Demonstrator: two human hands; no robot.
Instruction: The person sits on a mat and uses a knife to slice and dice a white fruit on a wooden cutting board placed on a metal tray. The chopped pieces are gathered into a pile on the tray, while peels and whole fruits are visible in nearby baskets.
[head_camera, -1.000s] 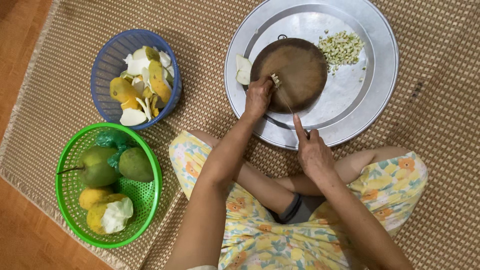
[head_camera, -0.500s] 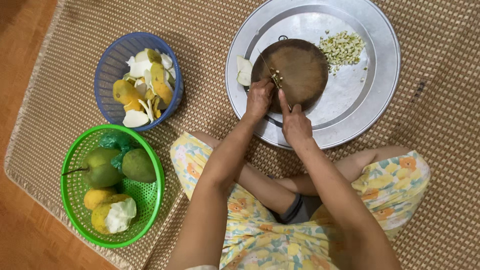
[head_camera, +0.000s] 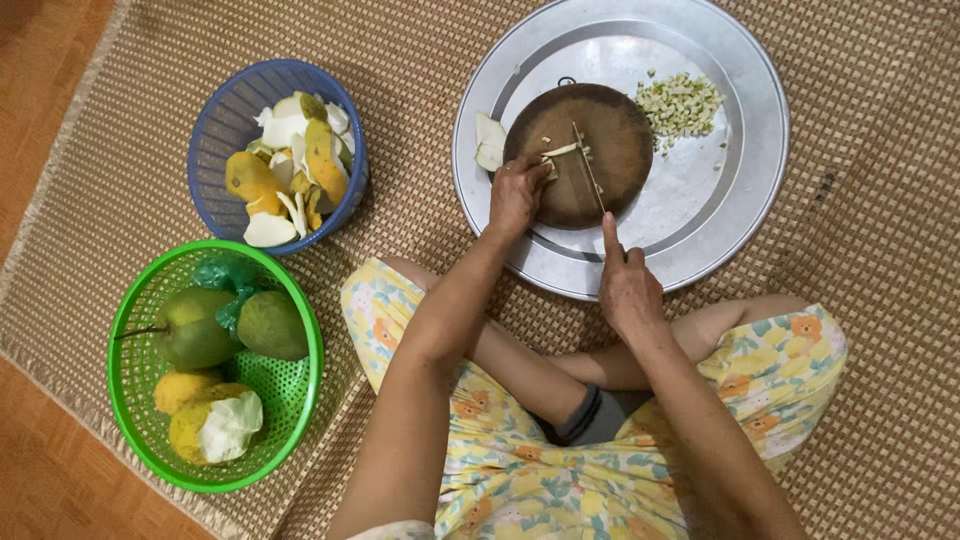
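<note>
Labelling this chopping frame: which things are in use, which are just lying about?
In use:
left hand pinning a pale strip
right hand holding the knife
round wooden board
metal tray
chopped pile
pale chunks

Lying about:
blue basket of peels
green basket of whole fruit
woven mat

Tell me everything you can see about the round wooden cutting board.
The cutting board is a round, dark brown disc that looks like wood, with a small loop at its far edge. It lies flat inside a large round metal tray. The left hand presses pale fruit strips onto it, and the right hand holds a knife with the blade across its top. A few small cut bits lie on it.
</note>
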